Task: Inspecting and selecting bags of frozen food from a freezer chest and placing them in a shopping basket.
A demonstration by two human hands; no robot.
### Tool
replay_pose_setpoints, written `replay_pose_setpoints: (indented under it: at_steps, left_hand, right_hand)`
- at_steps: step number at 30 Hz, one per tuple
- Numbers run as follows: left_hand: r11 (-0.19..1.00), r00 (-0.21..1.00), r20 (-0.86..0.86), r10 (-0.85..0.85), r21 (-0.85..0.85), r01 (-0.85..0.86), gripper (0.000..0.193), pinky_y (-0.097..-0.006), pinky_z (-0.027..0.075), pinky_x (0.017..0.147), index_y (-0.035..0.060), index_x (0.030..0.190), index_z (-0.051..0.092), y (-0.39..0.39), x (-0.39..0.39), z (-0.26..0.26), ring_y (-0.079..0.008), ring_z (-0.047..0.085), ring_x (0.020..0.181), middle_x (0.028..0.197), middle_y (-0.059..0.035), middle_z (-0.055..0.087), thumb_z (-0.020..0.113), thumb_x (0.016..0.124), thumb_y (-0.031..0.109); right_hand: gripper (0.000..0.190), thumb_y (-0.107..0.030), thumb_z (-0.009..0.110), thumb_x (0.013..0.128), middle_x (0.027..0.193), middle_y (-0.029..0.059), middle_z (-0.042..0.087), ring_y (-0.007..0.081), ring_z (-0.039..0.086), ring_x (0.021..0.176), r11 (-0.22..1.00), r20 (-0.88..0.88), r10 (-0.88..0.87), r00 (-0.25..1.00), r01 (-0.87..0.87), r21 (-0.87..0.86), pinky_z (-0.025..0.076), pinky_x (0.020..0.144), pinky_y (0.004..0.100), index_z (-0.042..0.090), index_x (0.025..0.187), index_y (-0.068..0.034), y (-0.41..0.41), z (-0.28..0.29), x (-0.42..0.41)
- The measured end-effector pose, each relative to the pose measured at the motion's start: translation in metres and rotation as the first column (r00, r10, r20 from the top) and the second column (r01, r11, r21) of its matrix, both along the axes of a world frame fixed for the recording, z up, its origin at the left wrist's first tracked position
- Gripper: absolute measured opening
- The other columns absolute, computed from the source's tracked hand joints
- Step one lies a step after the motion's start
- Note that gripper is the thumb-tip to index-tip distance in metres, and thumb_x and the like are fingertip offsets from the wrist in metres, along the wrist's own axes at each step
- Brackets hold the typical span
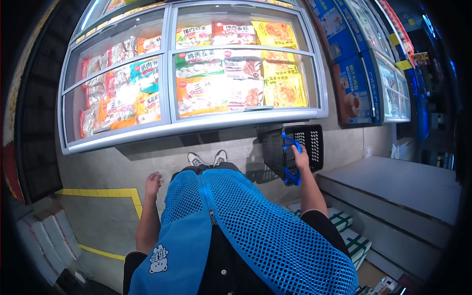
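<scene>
My right hand (301,158) is closed around the blue handle (292,138) of a black plastic shopping basket (273,151). The basket hangs at my right side, its perforated wall towards the freezer, and nothing can be made out inside it. My left hand (153,183) hangs at my other side with loosely curled fingers and holds nothing. Before me stands a chest freezer (195,124) with sliding glass lids. Bags of frozen dumplings (201,94) and yellow packets (284,90) lie under the glass, partly washed out by glare.
A second chest freezer (400,118) with blue printed panels stands to the right. Close by on the right is a grey-topped block (391,188), with white foam boxes (354,245) bound in green tape below. Yellow floor tape (99,193) and stacked white boxes (55,236) are at left.
</scene>
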State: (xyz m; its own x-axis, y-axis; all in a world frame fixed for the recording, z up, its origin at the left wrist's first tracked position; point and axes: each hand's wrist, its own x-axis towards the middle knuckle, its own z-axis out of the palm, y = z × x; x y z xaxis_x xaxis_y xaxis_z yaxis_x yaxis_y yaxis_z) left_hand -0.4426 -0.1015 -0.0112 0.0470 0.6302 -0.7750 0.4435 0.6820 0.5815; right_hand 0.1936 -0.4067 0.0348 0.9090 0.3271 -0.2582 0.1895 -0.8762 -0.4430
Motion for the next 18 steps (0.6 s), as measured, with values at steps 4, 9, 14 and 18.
replay_pose_setpoints:
  at_steps: [4,9,14,18]
  left_hand:
    - [0.984,0.990,-0.079,-0.115,0.130,0.125,0.038,-0.0289,0.052,0.073,0.0007,0.128,0.065,-0.002,0.027,0.021,-0.0142,0.069,0.085,0.102,-0.0071,0.072,0.062,0.098,0.024]
    - [0.949,0.980,-0.091,-0.175,0.250,0.193,0.041,-0.0306,0.054,0.081,-0.0049,0.128,0.064,0.010,0.038,0.029,-0.0165,0.069,0.083,0.098,-0.0102,0.072,0.063,0.096,0.021]
    - [0.959,0.987,-0.061,-0.147,0.236,0.157,0.041,-0.0307,0.054,0.081,-0.0063,0.128,0.063,0.021,0.024,0.029,-0.0159,0.069,0.085,0.097,-0.0103,0.072,0.063,0.096,0.021]
    - [0.963,0.994,0.019,-0.112,0.248,0.104,0.042,-0.0302,0.053,0.078,-0.0051,0.129,0.063,0.034,-0.004,0.022,-0.0156,0.069,0.086,0.097,-0.0099,0.072,0.063,0.097,0.021]
  right_hand:
    - [0.038,-0.037,0.070,0.096,0.079,0.0087,0.073,0.0157,0.069,0.059,0.957,-0.462,-0.092,0.882,0.205,0.203,0.054,0.051,0.0287,0.067,0.100,0.000,0.021,0.004,-0.013]
    - [0.025,-0.027,0.072,0.095,0.068,0.0007,0.061,0.0090,0.055,0.053,0.926,-0.511,-0.059,0.858,0.238,0.293,0.043,0.047,0.0263,0.065,0.095,-0.003,0.032,0.016,-0.044]
    - [0.019,-0.024,0.070,0.098,0.066,-0.0023,0.056,0.0067,0.051,0.050,0.945,-0.453,0.011,0.892,0.139,0.296,0.040,0.044,0.0237,0.062,0.094,-0.007,0.047,0.010,-0.095]
    - [0.019,-0.024,0.070,0.098,0.065,-0.0026,0.056,0.0071,0.051,0.051,0.965,-0.366,0.109,0.924,-0.010,0.260,0.040,0.046,0.0257,0.063,0.094,-0.007,0.051,-0.008,-0.139]
